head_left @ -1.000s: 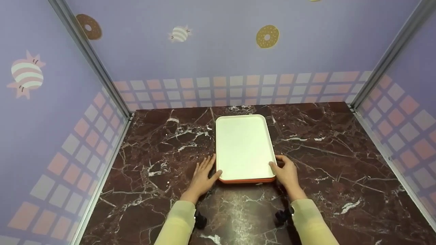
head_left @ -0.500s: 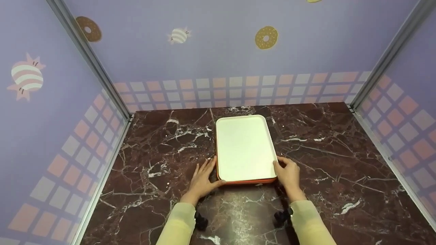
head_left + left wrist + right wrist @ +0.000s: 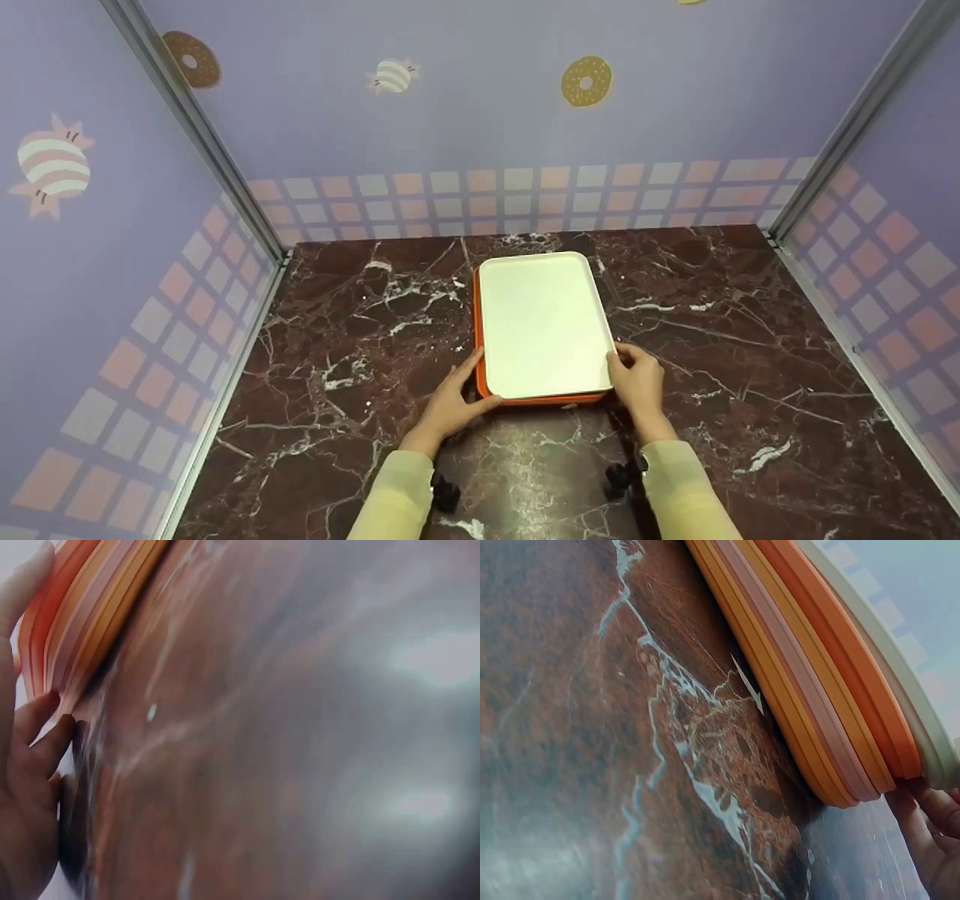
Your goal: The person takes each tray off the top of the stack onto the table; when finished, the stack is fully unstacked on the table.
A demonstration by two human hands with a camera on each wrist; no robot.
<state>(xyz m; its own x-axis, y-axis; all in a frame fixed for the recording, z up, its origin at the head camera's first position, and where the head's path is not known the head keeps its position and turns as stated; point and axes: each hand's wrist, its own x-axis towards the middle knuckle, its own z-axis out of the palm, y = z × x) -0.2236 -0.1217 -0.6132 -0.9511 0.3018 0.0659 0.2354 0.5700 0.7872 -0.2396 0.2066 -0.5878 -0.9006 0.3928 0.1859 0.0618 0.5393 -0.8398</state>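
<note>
A white tray (image 3: 547, 330) lies on top of a stack, shifted slightly right so that an orange tray (image 3: 478, 315) shows along its left side. Below these, the right wrist view shows a pink tray (image 3: 785, 652) between yellow-orange ones, all lying flat. My right hand (image 3: 637, 382) pinches the white tray at its right edge near the front corner, fingertips at the gap above the orange tray. My left hand (image 3: 450, 409) rests against the stack's front left corner, forefinger stretched along the left side and thumb at the front edge.
The stack stands on a dark red marbled tabletop (image 3: 375, 315) with white veins. Purple patterned panels (image 3: 480, 112) enclose the back and both sides, joined by metal corner posts (image 3: 202, 135). A dark wrist device (image 3: 446, 495) sits at the left cuff.
The white tray has slid a little to the right, baring the orange tray's left rim. My right hand has moved right with it; my left thumb has come off its top to the front edge.
</note>
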